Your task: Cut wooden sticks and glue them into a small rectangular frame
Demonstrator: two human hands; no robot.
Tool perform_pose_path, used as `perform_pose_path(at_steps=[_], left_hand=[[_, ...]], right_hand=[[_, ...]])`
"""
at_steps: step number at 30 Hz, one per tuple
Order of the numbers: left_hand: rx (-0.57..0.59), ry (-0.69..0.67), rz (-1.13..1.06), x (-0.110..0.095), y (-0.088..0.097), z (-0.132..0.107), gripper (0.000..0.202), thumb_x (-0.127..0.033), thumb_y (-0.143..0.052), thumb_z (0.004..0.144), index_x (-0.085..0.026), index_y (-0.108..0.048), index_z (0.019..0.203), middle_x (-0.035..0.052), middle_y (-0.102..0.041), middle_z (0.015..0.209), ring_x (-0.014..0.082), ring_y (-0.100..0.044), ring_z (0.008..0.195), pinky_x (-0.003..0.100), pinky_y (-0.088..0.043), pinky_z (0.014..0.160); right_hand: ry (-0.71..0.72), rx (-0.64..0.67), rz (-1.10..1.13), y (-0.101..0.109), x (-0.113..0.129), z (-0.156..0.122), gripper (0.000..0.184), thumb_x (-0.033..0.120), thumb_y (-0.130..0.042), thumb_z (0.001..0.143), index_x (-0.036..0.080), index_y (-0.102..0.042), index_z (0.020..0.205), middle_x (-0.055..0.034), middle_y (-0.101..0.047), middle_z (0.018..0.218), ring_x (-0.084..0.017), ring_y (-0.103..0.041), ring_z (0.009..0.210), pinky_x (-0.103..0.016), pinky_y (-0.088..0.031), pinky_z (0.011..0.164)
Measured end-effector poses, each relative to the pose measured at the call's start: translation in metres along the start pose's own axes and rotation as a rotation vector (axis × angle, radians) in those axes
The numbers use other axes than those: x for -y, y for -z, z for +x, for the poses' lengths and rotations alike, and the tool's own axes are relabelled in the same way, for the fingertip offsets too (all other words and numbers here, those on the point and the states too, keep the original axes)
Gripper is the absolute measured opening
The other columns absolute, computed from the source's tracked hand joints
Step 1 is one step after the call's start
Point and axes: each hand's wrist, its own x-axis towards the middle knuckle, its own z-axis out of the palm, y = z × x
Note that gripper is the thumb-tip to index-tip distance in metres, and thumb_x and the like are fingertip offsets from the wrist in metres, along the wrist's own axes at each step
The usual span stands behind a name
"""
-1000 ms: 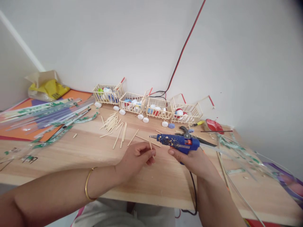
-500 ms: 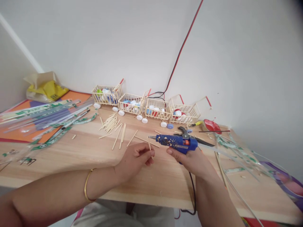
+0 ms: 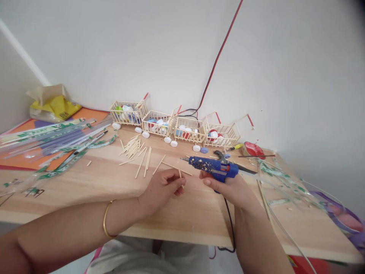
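Observation:
Between thumb and fingers, my left hand (image 3: 164, 188) pinches a short wooden stick (image 3: 180, 174), its upper end pointing up and away. My right hand (image 3: 228, 188) is closed round the handle of a blue glue gun (image 3: 211, 166), which has gold flecks on its barrel. The metal nozzle points left, just above the stick's upper end; a small gap seems to lie between them. A clear glue stick trails from the gun's back, and a black cord hangs over the table edge. Loose cut sticks (image 3: 132, 148) lie on the wooden table (image 3: 108, 188) beyond my left hand.
Several small stick-built carts (image 3: 159, 123) with bottle-cap wheels stand along the wall, holding caps. Black-handled cutters (image 3: 221, 156) lie behind the glue gun. Plastic-wrapped sticks (image 3: 57, 139) cover the left side, near a yellow bag (image 3: 54, 108). A red lid-like piece (image 3: 253, 149) and wrappers lie right.
The glue gun has lifted slightly, its nozzle moving up from the stick's upper end. My left hand keeps its pinch on the stick. The view has shifted a little.

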Motion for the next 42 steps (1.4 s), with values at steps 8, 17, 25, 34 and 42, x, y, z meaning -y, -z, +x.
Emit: perform_pose_path(at_steps=[8,17,25,34,42], left_hand=[[-0.016,-0.016,0.047,-0.0046,0.0011,-0.0017,0.02,-0.031,-0.058,0.079,-0.017,-0.058,0.066,-0.0013,-0.062,0.06,0.0104,-0.056,0.057,0.022,-0.045,0.059],[-0.008,-0.032,0.08,-0.0033,0.0014,0.0001,0.02,-0.033,-0.057,0.079,-0.017,-0.059,0.068,-0.0016,-0.062,0.062,0.0105,-0.056,0.058,0.022,-0.045,0.06],[-0.018,-0.053,0.113,-0.0052,0.0013,-0.0009,0.02,-0.032,-0.057,0.079,-0.018,-0.058,0.065,-0.0024,-0.06,0.06,0.0109,-0.055,0.058,0.022,-0.044,0.06],[-0.013,-0.058,0.125,-0.0018,0.0017,0.0011,0.019,-0.031,-0.056,0.08,-0.018,-0.06,0.067,-0.0019,-0.062,0.061,0.0108,-0.056,0.059,0.021,-0.044,0.059],[-0.001,-0.092,0.165,-0.0021,0.0027,-0.002,0.02,-0.032,-0.055,0.081,-0.018,-0.059,0.068,-0.0019,-0.062,0.063,0.0115,-0.056,0.06,0.023,-0.044,0.061]], right_hand=[[0.028,-0.034,-0.12,0.0014,0.0006,-0.0027,0.029,0.048,-0.061,0.076,0.019,-0.061,0.074,-0.0001,-0.055,0.061,-0.013,-0.05,0.056,-0.023,-0.041,0.048],[0.007,-0.091,-0.104,-0.0013,0.0043,-0.0027,0.029,0.049,-0.064,0.073,0.021,-0.066,0.08,-0.0031,-0.063,0.071,-0.018,-0.057,0.068,-0.029,-0.049,0.06],[-0.009,-0.103,-0.082,-0.002,0.0046,-0.0018,0.028,0.048,-0.063,0.076,0.02,-0.066,0.08,-0.0021,-0.057,0.059,-0.017,-0.055,0.059,-0.027,-0.044,0.05],[0.02,-0.095,-0.13,-0.0021,0.0011,-0.0013,0.028,0.048,-0.063,0.075,0.021,-0.067,0.081,-0.0018,-0.062,0.065,-0.016,-0.056,0.062,-0.027,-0.045,0.054],[-0.048,-0.067,-0.123,-0.0009,0.0056,-0.0008,0.033,0.052,-0.062,0.075,0.019,-0.065,0.078,-0.0007,-0.057,0.058,-0.015,-0.052,0.056,-0.026,-0.042,0.051]])
